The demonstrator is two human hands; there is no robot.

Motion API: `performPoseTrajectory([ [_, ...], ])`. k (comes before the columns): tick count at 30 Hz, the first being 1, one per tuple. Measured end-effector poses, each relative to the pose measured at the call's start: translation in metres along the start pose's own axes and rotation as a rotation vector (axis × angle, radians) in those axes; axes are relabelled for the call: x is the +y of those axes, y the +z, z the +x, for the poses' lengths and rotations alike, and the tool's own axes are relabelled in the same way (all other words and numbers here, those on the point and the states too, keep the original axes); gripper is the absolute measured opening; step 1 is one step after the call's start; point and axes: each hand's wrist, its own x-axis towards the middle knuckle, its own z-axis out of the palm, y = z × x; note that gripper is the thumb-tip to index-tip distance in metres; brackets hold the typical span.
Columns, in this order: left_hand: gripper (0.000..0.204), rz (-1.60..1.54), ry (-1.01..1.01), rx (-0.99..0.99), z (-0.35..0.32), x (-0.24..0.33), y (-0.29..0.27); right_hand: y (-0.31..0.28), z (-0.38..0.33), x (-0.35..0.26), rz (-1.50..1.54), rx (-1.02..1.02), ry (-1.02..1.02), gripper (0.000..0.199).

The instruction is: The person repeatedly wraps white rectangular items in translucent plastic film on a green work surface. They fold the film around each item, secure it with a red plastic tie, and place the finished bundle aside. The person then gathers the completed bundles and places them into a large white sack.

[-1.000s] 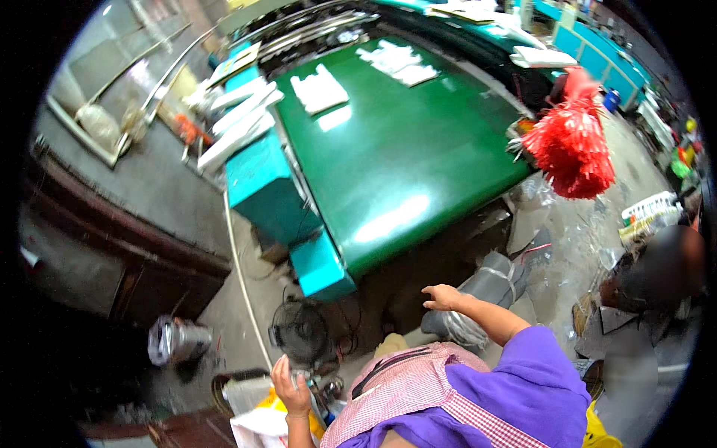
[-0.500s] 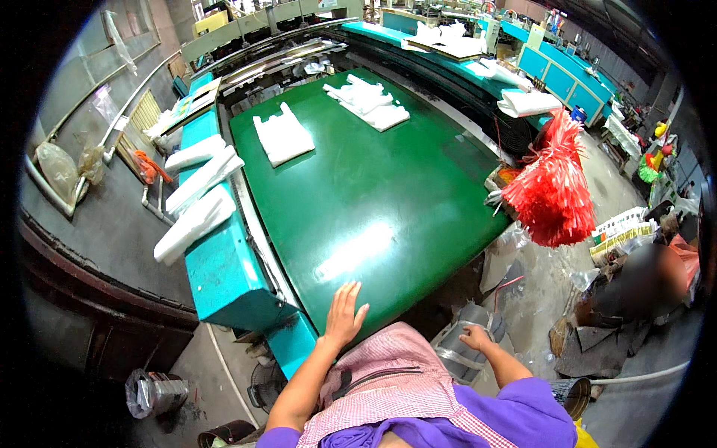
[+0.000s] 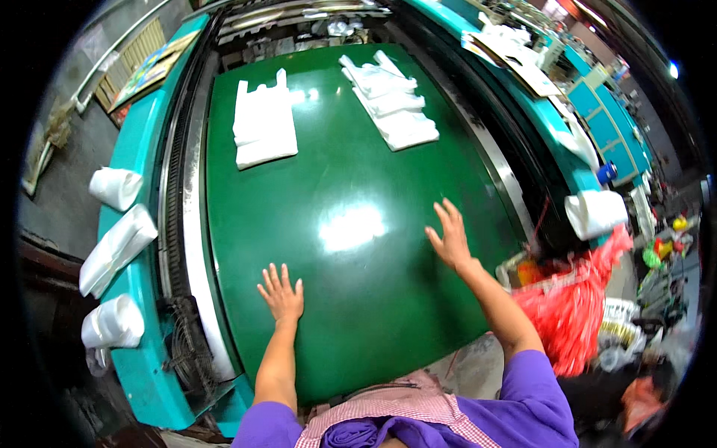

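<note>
A wide green conveyor belt [image 3: 373,299] stretches away in front of me. Over its near left part is my left hand [image 3: 282,300], fingers spread and nothing held. My right hand [image 3: 449,237] reaches farther out over the belt's right half, also spread and holding nothing. Whether either palm touches the surface I cannot tell. Beyond the hands, a flat stack of white plastic vest bags [image 3: 265,123] lies at the far left of the belt. A looser, fanned-out pile of white vest bags [image 3: 392,104] lies at the far right.
Along the turquoise left rail [image 3: 142,373] lie white rolled bundles [image 3: 119,250]. Another white roll [image 3: 595,213] sits on the right rail. Bunched red plastic strips [image 3: 564,313] hang at the belt's near right corner. A dark machine opening [image 3: 299,33] lies beyond the belt.
My right hand has come up from beside the belt's near end to over its right half. My left hand has shifted left, fingers spreading. The view has moved closer over the belt.
</note>
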Motion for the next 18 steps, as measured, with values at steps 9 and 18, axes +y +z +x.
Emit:
performPoseTrajectory([
  [9,0.062,-0.005,-0.014,-0.03,-0.005,-0.001,-0.009,0.098,0.294,0.095,-0.263,0.076,-0.257,0.066],
  [18,0.067,-0.019,0.025,-0.057,-0.001,-0.003,-0.008,0.172,0.448,0.172,-0.347,-0.409,0.052,0.072],
])
